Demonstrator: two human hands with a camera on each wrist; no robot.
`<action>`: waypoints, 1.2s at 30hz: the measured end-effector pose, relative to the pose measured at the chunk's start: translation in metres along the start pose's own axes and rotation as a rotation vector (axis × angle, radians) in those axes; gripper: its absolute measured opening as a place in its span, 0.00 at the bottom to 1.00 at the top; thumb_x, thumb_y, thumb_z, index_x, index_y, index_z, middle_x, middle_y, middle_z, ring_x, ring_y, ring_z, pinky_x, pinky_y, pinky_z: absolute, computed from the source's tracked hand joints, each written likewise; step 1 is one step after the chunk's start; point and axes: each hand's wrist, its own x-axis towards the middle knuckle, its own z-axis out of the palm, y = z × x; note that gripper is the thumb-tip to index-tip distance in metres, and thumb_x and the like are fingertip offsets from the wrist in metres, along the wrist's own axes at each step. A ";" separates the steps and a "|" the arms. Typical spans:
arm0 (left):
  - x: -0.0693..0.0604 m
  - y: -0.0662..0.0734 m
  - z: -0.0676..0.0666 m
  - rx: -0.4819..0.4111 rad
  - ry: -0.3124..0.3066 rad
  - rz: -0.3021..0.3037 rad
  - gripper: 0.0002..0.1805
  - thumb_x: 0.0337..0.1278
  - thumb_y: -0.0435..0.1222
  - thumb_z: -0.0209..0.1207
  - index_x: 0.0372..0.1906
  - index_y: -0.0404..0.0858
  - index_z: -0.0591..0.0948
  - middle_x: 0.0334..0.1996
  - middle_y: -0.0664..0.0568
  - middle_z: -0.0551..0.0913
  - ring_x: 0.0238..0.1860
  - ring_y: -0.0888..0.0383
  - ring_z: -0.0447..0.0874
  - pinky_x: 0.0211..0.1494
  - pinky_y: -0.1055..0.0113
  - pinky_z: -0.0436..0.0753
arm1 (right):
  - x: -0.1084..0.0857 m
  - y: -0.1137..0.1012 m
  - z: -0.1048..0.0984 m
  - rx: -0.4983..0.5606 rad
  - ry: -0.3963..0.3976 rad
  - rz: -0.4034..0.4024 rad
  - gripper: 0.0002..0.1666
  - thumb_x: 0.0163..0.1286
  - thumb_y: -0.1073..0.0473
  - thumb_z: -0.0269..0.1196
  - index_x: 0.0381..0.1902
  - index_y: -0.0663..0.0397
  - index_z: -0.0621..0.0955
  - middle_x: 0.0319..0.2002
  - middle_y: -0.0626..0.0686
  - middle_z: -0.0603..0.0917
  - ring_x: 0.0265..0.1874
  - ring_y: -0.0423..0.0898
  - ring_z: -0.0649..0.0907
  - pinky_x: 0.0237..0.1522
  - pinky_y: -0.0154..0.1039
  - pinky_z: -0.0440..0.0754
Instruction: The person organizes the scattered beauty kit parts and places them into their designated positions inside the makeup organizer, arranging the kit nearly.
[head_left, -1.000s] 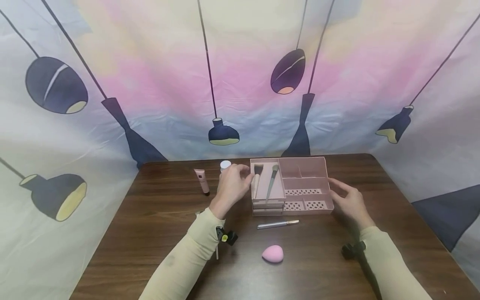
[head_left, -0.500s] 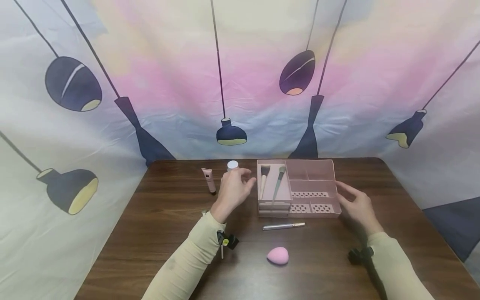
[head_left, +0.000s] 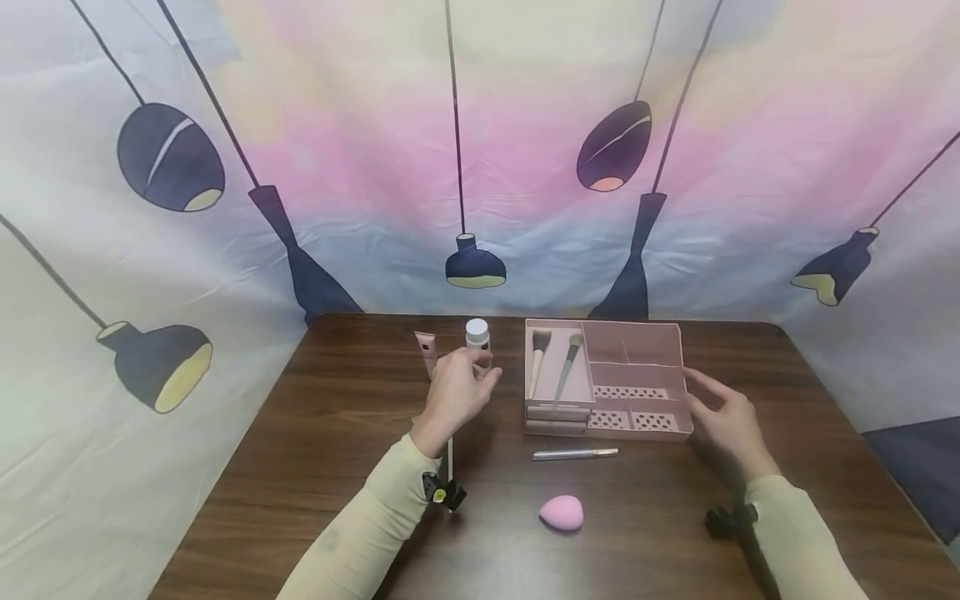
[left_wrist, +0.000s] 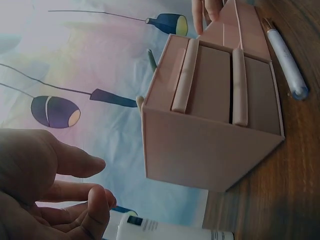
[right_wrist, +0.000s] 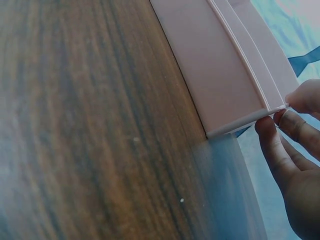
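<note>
A pink makeup organizer stands at the back of the table. Two makeup brushes, one pale and one green-handled, lie on its left top. My right hand pinches the organizer's right wall at the edge; the right wrist view shows the digits on both sides of that wall. Left of the organizer, my left hand has loosely bent fingers and holds nothing. Close behind its fingertips is an upright white bottle. In the left wrist view the bottle lies just beyond the fingers.
A pink tube stands behind the left hand, partly hidden. In front of the organizer lies a slim silver pen-like item, with a pink makeup sponge nearer. A thin white stick shows beside the left wrist.
My left hand has drawn away from the organizer's left side and come lower, nearer the white bottle. The right hand stays at the organizer's right wall. The head view has shifted slightly.
</note>
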 end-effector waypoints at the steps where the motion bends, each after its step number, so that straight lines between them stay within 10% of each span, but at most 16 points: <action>1: -0.001 -0.001 0.001 0.000 -0.002 0.003 0.13 0.53 0.37 0.68 0.42 0.35 0.87 0.37 0.46 0.87 0.30 0.56 0.87 0.38 0.60 0.82 | -0.002 0.001 -0.002 0.000 0.001 0.005 0.28 0.72 0.52 0.59 0.68 0.51 0.72 0.63 0.67 0.74 0.57 0.68 0.77 0.52 0.61 0.77; 14: -0.010 -0.006 0.010 0.005 -0.037 0.017 0.13 0.52 0.38 0.68 0.42 0.36 0.87 0.35 0.48 0.86 0.27 0.60 0.81 0.32 0.66 0.79 | -0.023 0.013 -0.019 -0.052 0.026 0.093 0.29 0.72 0.49 0.59 0.68 0.50 0.72 0.65 0.68 0.72 0.52 0.60 0.75 0.45 0.52 0.74; 18: -0.018 -0.019 0.003 0.012 -0.011 0.009 0.12 0.51 0.38 0.69 0.40 0.36 0.87 0.32 0.49 0.86 0.26 0.59 0.82 0.33 0.63 0.79 | -0.017 0.011 -0.014 -0.033 0.028 0.054 0.29 0.71 0.50 0.60 0.67 0.50 0.73 0.63 0.67 0.74 0.51 0.60 0.78 0.39 0.37 0.76; 23: -0.031 -0.041 -0.011 0.037 0.014 -0.036 0.11 0.51 0.37 0.69 0.39 0.35 0.87 0.31 0.48 0.86 0.25 0.60 0.82 0.32 0.61 0.79 | -0.004 0.006 -0.003 0.027 0.011 0.005 0.28 0.71 0.50 0.61 0.67 0.50 0.74 0.62 0.63 0.77 0.57 0.61 0.79 0.46 0.42 0.83; 30: -0.044 -0.062 -0.025 0.069 -0.003 -0.084 0.13 0.53 0.36 0.68 0.42 0.34 0.86 0.32 0.48 0.86 0.26 0.59 0.82 0.32 0.60 0.78 | 0.002 0.002 0.004 0.011 0.027 -0.016 0.27 0.69 0.52 0.63 0.65 0.48 0.76 0.60 0.65 0.78 0.14 0.40 0.66 0.30 0.32 0.71; 36: -0.052 -0.073 -0.031 0.080 -0.015 -0.111 0.14 0.52 0.36 0.67 0.43 0.33 0.86 0.34 0.45 0.86 0.27 0.57 0.85 0.36 0.55 0.79 | 0.003 0.005 0.004 0.038 0.030 -0.011 0.27 0.69 0.54 0.63 0.65 0.47 0.76 0.61 0.62 0.78 0.37 0.44 0.78 0.32 0.26 0.74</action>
